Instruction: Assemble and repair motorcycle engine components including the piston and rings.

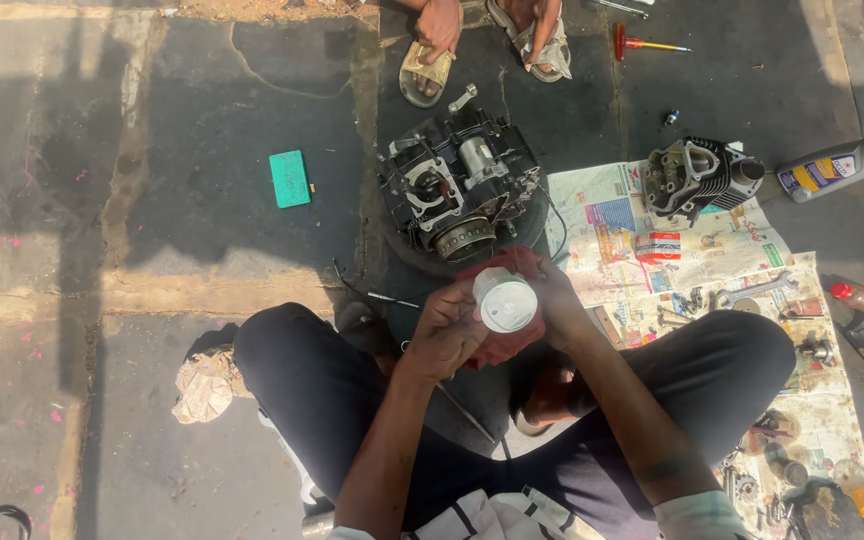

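Here we are looking straight down on a person sitting cross-legged on the concrete, dark trousers spread left and right, and both hands are up in the middle of the view. The left hand has its fingers curled tight around a silver piston, gripping it from the left side, crown facing up toward the camera. The right hand is closed on a red rag that wraps under and behind the piston, so metal and cloth are pressed together between the two hands. Just beyond them, a little farther away, sits a dark engine block on the ground, its round opening showing. To the right lies a spread of newspaper carrying a finned cylinder head at the far end and a spanner with small loose parts nearer in. Far right, a white bottle lies on its side on the concrete. At the far edge, a red-handled screwdriver rests on the ground, and next to it another person's sandalled feet come into view. Off to the left of the engine, well apart, there is a small green box, and near the person's left knee a crumpled pale cloth sits on the floor.
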